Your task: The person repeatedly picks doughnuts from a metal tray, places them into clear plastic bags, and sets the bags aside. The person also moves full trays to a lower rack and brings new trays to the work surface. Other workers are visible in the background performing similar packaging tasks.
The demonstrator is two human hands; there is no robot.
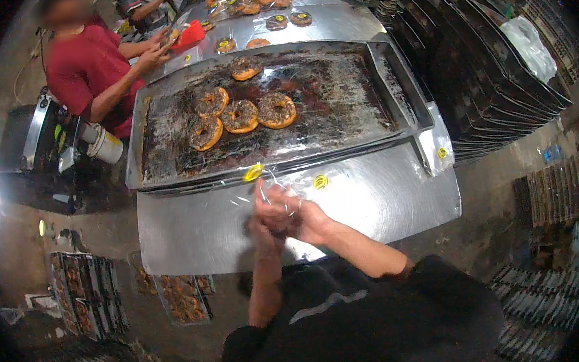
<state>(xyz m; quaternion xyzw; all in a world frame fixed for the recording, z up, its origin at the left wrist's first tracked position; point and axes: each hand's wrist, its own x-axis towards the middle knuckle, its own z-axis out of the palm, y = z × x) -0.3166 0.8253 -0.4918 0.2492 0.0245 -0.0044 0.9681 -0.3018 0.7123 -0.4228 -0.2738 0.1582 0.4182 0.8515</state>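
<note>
Bare hands with wrapping film, seen from above. A clear bag (253, 174) with a yellow mark lay at the fingers, over the near part of the metal worktop (191, 223), just short of the tray (337, 95). The left hand (266, 232) and the right hand (309, 220) were brought together, fingers bent and overlapping at the film; blur and overlap hid their grip, so which fingers pinched the bag, if any, could not be told. The bag was judged very light, limp and slippery, prone to cling to itself and easily torn by a hard tug. The best hold appeared to be a fingertip pinch at its edge, one ply on each side. A second bag (321, 180), with a round yellow mark, lay just beside the hands. In the tray were five ring doughnuts (276, 110), presumably soft, with toppings liable to smear, and best supported from beneath or around the outer rim.
</note>
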